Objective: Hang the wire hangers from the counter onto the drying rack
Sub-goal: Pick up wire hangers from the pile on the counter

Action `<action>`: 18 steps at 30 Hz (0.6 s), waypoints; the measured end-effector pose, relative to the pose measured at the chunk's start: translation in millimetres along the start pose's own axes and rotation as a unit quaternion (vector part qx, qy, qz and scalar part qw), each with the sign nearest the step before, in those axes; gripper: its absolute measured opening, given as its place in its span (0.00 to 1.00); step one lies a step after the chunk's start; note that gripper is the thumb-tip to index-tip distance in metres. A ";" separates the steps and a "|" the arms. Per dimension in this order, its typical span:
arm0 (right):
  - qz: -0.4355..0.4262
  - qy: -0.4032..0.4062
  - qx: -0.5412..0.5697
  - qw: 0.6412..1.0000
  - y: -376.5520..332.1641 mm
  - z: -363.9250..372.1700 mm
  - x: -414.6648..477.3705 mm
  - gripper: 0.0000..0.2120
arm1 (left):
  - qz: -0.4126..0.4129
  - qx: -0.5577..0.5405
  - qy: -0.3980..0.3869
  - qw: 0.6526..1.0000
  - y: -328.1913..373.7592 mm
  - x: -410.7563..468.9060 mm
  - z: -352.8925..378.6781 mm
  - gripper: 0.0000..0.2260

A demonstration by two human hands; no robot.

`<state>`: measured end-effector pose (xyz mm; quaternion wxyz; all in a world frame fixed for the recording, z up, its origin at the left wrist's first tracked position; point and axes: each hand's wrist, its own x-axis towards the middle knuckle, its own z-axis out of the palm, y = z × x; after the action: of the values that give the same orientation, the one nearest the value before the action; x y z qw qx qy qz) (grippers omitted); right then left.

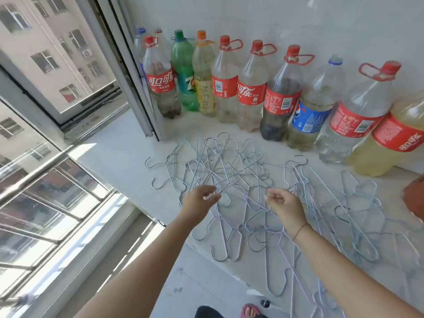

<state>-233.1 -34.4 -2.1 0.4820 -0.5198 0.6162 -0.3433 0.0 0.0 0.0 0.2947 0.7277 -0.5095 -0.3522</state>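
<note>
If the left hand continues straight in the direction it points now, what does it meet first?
Most likely the tangled pile of wire hangers on the counter. The left hand hovers at the pile's near edge, fingers curled; its height above the wires is unclear.

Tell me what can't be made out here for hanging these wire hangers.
- Drying rack: not in the head view at all, so its place is unknown.
- Wire hangers: tangled and overlapping, no reliable count; some are cut off by the bottom and right edges.
- Left hand and right hand: fingers curled over the pile; whether either pinches a wire is unclear.
- Reddish-brown object: cut off by the right edge.
</note>
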 end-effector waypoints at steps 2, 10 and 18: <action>0.009 0.012 0.007 1.000 -0.3 2.3 6.8 0.10 | 0.001 0.043 -0.018 0.999 2.1 16.0 7.6 0.16; 0.052 0.070 0.037 0.996 19.4 0.4 3.6 0.08 | -0.009 0.130 -0.033 0.991 3.2 71.0 31.9 0.15; 0.079 0.093 0.075 0.990 25.9 19.2 -1.2 0.06 | 0.002 0.146 -0.073 0.987 3.7 86.7 26.2 0.06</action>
<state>-222.9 -25.9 -31.6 0.4857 -0.3978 0.6700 -0.3961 -3.2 -85.2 -30.6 0.1477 0.7340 -0.5774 -0.3255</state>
